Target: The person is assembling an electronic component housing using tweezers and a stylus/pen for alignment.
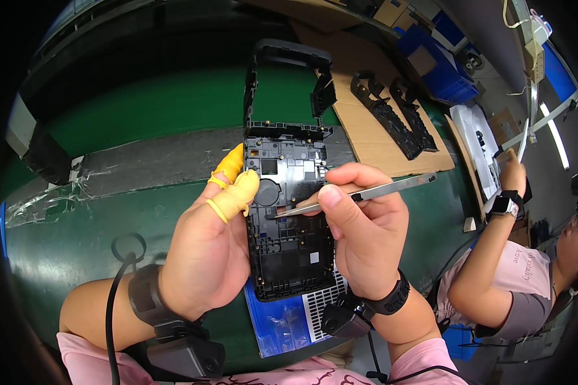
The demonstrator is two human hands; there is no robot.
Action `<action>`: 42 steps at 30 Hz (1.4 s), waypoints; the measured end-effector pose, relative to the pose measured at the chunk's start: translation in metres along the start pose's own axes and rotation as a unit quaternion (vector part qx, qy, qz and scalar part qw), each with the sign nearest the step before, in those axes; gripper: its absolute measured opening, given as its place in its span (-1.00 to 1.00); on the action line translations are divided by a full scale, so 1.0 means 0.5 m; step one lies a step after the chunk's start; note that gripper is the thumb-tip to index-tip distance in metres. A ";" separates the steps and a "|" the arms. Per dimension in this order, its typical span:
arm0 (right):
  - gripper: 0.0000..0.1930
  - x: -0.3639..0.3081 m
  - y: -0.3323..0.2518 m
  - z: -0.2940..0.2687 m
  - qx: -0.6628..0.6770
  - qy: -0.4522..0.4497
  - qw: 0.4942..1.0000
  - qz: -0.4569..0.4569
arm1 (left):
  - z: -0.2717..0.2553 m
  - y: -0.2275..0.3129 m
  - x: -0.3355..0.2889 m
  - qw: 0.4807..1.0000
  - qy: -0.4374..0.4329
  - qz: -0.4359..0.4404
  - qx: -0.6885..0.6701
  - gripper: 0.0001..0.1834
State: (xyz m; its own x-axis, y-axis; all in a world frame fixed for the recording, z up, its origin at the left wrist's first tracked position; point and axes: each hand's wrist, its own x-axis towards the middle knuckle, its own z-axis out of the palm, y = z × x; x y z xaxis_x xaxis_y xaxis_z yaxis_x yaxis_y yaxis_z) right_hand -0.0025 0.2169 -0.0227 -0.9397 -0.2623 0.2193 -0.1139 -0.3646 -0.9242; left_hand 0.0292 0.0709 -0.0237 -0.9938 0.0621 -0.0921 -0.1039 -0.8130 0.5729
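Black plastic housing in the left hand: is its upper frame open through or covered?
Open through: the green work surface shows inside the upper frame of the black plastic housing.

The black housing (289,263) hides the remaining fingers of the left hand (209,250) (only two, in yellow finger cots, show clearly); the outer fingers of the right hand (369,237) are largely concealed behind its thumb and palm; contact between the tips of the metal tweezers (372,192) and the housing is too fine to determine; the blue panel (276,327) is partly covered by the housing; the lower edge crops the pink shirt (289,375); the co-worker (514,276) runs into the dark lens rim at right.
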 end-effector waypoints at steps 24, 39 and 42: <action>-0.78 -0.002 0.017 -0.007 -0.008 -0.002 1.000 -0.007 | -0.008 0.000 0.000 1.000 -0.010 -0.009 0.002 -0.57; -0.78 -0.008 0.010 -0.012 -0.010 0.014 1.000 0.005 | -0.007 0.003 -0.004 1.000 -0.010 -0.022 0.010 -0.55; -0.79 -0.009 0.017 -0.005 -0.018 0.022 1.000 0.004 | -0.008 0.001 -0.005 1.000 -0.003 -0.019 0.010 -0.54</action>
State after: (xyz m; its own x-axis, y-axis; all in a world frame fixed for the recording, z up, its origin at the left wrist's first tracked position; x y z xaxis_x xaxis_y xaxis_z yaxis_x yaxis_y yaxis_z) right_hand 0.0000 0.2176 -0.0323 -0.9536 -0.2260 0.1989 -0.1171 -0.3301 -0.9366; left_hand 0.0319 0.0681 -0.0263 -0.9894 0.0966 -0.1083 -0.1420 -0.7982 0.5854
